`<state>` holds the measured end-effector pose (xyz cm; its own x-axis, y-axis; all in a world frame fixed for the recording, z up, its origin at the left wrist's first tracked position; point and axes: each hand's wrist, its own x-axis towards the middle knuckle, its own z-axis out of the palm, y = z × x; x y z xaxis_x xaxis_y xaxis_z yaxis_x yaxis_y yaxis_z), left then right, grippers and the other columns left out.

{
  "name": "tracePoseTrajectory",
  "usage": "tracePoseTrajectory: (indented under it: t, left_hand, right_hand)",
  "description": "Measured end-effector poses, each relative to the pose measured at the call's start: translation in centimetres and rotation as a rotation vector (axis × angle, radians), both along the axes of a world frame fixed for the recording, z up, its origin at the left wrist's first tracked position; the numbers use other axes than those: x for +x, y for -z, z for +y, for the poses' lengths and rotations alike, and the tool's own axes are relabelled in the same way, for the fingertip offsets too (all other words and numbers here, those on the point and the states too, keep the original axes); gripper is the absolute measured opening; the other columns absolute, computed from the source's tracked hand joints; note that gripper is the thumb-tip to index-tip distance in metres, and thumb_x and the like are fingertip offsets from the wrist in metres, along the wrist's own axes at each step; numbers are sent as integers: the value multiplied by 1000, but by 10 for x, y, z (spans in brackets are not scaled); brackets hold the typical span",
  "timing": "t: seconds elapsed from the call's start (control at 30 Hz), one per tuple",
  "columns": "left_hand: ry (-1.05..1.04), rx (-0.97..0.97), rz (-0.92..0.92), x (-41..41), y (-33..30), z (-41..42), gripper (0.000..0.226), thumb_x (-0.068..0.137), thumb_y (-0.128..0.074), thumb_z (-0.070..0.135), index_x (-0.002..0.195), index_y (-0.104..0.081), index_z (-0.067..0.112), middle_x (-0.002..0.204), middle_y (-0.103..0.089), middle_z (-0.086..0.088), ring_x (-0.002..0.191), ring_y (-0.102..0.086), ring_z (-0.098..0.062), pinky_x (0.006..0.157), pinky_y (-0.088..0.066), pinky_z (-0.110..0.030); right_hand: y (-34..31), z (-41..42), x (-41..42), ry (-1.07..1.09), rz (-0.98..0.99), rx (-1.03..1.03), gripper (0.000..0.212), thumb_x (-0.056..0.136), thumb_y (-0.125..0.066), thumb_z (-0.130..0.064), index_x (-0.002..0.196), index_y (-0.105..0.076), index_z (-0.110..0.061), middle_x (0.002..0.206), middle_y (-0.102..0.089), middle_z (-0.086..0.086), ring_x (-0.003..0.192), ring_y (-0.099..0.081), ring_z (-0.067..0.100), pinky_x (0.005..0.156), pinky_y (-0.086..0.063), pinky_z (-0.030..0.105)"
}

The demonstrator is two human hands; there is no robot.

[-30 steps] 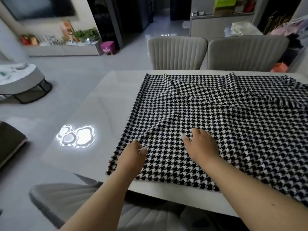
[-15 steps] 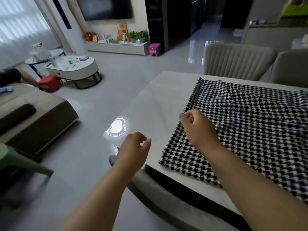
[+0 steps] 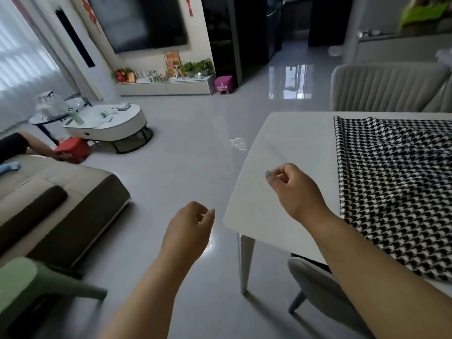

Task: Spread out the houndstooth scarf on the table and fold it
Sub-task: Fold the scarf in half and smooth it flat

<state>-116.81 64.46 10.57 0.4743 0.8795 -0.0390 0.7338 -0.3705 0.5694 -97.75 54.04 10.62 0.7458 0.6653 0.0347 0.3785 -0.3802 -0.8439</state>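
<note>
A white glossy surface (image 3: 281, 152) with rounded corners fills the right side of the view, standing on a pale leg over a shiny grey tiled floor (image 3: 190, 148). The houndstooth scarf (image 3: 391, 187) lies spread on the right part of the surface, mostly flat with a few soft ridges near its far end, its left edge running straight from far to near and its near corner lying close to the surface's front edge. A ribbed grey chair (image 3: 386, 86) stands at the far side, and another grey chair (image 3: 315, 287) sits tucked under the near edge. Beyond, the room holds a dark television (image 3: 144, 23) on the wall above a low cabinet with plants, a small purple stool (image 3: 223, 84), a round white coffee table (image 3: 110, 123), a sofa (image 3: 56, 199) at the left and a green plastic stool (image 3: 31, 282) in the near left corner. The right hand (image 3: 291, 189) hovers over the bare part of the surface just left of the scarf, fingers loosely curled, holding nothing. The left hand (image 3: 188, 231) hangs off the surface over the floor, fingers likewise loosely curled and empty.
</note>
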Motion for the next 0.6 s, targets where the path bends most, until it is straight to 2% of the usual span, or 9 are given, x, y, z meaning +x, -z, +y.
tracePoseTrajectory:
  t: [0.17,0.4,0.5,0.6]
  left_hand:
    - [18,-61,-57,-1,11,75,22,93,-50,43,92,-60,23,83,-62,10,77,-57,-7,59,-38,-25]
    - [57,-62,-8,27,12,205,19,91,-53,42,79,-56,27,73,-61,10,67,-56,-10,57,-40,-27]
    - [112,-37,76,49,5,260,18,92,-52,42,82,-57,27,75,-62,10,68,-57,-8,55,-39,-26]
    - [177,-36,87,80,0,306,17,92,-53,41,82,-57,27,73,-62,8,67,-57,-8,57,-41,-26]
  right_hand:
    - [3,65,0,18,-24,-48,30,92,-49,-48,100,-56,-19,90,-61,-6,85,-58,17,75,-46,31]
    - [4,180,36,15,-41,-72,28,91,-49,-48,96,-56,-21,85,-60,-9,78,-56,12,65,-43,26]
    - [1,225,51,43,-37,-59,29,91,-49,-49,99,-56,-23,89,-61,-7,81,-56,11,71,-46,28]
    - [-3,256,68,86,-57,-79,30,90,-50,-50,104,-56,-24,94,-61,-7,85,-57,11,75,-48,29]
